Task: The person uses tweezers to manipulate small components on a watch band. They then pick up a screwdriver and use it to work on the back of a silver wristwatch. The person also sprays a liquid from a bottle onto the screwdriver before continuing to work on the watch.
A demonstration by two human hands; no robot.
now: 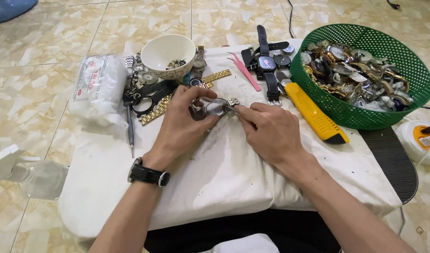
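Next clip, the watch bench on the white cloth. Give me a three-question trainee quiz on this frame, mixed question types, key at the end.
1. True or false: the left hand holds the silver watch above the white cloth.
2. Multiple choice: what lies directly left of the green basket? A) yellow utility knife B) white bowl C) pink tweezers
3. Fill in: the right hand pinches a thin ____ tool against the watch's band end.

Key:
1. True.
2. A; the knife lies beside the basket's rim, the bowl and tweezers farther left.
3. Metal; its exact kind is too small to tell.
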